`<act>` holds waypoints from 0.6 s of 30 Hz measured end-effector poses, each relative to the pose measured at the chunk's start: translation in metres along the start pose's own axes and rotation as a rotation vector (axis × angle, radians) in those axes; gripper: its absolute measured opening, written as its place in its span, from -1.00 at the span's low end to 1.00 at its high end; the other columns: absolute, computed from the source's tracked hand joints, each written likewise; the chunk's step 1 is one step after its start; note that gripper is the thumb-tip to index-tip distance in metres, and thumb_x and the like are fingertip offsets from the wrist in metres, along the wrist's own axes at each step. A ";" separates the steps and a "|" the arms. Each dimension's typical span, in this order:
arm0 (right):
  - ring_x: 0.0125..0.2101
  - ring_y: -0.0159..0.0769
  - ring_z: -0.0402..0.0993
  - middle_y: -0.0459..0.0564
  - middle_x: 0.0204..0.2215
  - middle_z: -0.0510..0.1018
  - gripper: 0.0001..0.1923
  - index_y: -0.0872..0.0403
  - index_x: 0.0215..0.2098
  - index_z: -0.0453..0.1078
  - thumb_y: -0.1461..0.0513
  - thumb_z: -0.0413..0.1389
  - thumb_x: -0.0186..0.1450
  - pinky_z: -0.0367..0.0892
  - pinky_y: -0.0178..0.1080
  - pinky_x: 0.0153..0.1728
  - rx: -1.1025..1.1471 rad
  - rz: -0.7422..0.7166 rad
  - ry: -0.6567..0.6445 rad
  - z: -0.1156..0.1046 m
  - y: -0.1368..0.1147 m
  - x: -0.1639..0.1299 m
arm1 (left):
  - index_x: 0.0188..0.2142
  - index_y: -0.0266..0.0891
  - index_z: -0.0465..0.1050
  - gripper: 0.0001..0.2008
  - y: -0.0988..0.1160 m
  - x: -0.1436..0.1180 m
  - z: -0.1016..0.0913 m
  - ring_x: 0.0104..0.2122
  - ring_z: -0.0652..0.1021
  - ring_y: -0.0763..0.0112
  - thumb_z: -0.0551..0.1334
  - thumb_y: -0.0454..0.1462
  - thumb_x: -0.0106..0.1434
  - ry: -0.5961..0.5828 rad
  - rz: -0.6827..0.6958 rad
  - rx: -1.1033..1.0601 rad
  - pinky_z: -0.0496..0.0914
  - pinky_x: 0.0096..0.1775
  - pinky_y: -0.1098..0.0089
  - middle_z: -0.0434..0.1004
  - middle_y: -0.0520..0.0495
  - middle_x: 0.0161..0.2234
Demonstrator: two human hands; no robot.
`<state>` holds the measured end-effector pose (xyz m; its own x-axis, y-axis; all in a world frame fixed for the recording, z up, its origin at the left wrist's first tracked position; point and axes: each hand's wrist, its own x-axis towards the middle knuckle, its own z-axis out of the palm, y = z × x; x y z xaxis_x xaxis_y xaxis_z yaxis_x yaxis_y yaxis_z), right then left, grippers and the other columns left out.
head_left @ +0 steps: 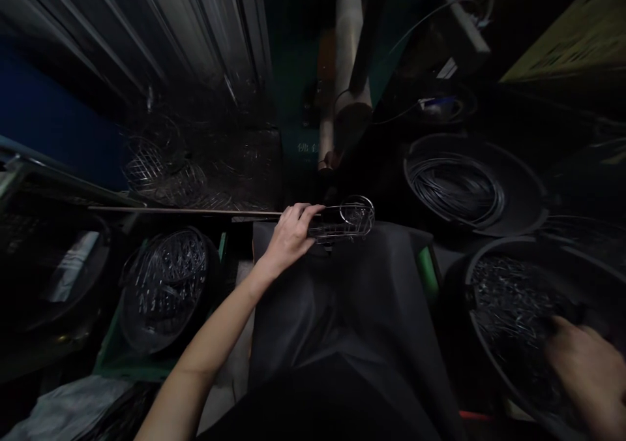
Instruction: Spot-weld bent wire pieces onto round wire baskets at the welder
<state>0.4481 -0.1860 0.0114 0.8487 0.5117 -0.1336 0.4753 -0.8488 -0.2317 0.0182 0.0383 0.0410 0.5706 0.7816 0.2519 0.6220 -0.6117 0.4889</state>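
Two bare hands are showing in the dim workspace, well apart from each other. Far to the left of the left hand, a dark tub (53,278) is sitting in shadow, its contents too dark to tell. Just left of the left forearm, a round bin of wire pieces (163,288) is standing on a green crate (115,356), and beyond it a heap of wire mesh baskets (166,173) is lying against a ribbed metal wall (195,30). The left hand (289,237) is reaching forward over the person's dark-clothed lap (342,323), its fingers grasping the near end of a small wire basket (345,220), which is sticking out to the right of that hand above the knees. Further right and beyond, a black tub of coiled wire rings (460,186) is resting on the floor. At the lower right, the right hand (589,369) is hovering over the rim of a large black tub of short wire pieces (513,310); whether its fingers are clenching anything cannot be told, as the hand is blurred.
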 end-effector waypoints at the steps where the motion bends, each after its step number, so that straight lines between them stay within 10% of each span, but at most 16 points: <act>1: -0.27 0.18 0.40 0.20 -0.64 0.25 -0.73 -0.15 -0.74 0.11 -0.05 0.02 -0.03 0.10 0.11 -0.37 0.017 0.071 -0.008 -0.003 -0.013 -0.003 | 0.12 -0.21 0.15 -0.38 0.000 0.001 0.000 0.00 0.37 0.21 0.18 -0.48 0.04 0.008 0.002 0.002 0.33 0.04 0.18 0.29 -0.16 -0.02; 5: -0.32 0.00 0.46 0.16 -0.47 0.47 -0.75 -0.12 -0.55 0.37 -0.03 0.21 -0.15 0.25 0.00 -0.39 0.430 0.179 -0.037 -0.010 -0.084 -0.037 | 0.11 -0.22 0.15 -0.39 0.002 0.005 0.001 -0.01 0.38 0.20 0.18 -0.48 0.03 0.017 0.006 0.035 0.33 0.03 0.18 0.30 -0.16 -0.04; 12: -0.55 -0.35 0.44 -0.05 -0.56 0.50 -0.55 0.13 -0.45 0.43 0.00 0.35 -0.16 0.36 -0.32 -0.55 1.050 -0.209 -0.562 0.012 -0.222 -0.107 | 0.12 -0.19 0.16 -0.40 0.017 0.014 0.006 -0.01 0.39 0.21 0.15 -0.48 0.06 0.022 0.028 0.180 0.27 0.09 0.08 0.31 -0.15 -0.03; 18: -0.53 -0.32 0.47 -0.06 -0.55 0.52 -0.60 0.12 -0.42 0.40 0.00 0.31 -0.04 0.40 -0.31 -0.53 1.121 -0.324 -0.586 0.042 -0.273 -0.119 | 0.12 -0.19 0.18 -0.46 0.018 0.016 0.005 -0.03 0.43 0.24 0.08 -0.49 0.13 0.077 0.052 0.256 0.24 0.12 0.05 0.35 -0.16 -0.04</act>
<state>0.2079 -0.0090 0.0500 0.3708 0.8939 -0.2520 -0.0545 -0.2500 -0.9667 0.0413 0.0385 0.0495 0.5687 0.7496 0.3386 0.7142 -0.6542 0.2489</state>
